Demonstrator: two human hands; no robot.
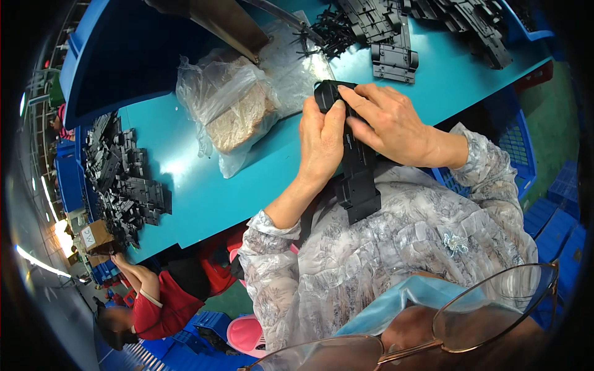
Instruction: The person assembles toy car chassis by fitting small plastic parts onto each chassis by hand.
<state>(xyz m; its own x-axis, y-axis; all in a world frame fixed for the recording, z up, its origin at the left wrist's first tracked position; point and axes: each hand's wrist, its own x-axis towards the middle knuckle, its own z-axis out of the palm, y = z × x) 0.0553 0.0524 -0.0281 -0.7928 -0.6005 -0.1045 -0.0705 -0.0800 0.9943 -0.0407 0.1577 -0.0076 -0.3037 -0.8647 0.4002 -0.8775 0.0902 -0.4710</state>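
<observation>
A long black plastic part (357, 176) slants over the table's near edge, its lower end close to my body. My left hand (321, 137) is closed round its upper left side, thumb laid along it. From the right, my right hand (396, 127) grips the same part, with fingertips pressed on its top end. Whether a smaller piece lies under those fingertips cannot be seen. Beyond my hands on the table is a clear plastic bag (232, 111) with a tan block-like content. Small black pieces (337, 31) lie in a heap past the bag.
Black plastic parts (396, 59) are stacked at the far right, and more black parts (127, 179) pile up at left. A large blue bin (83, 68) stands far left on the turquoise table (204, 210). A person in red (167, 303) works at lower left. Blue crates (520, 148) stand right.
</observation>
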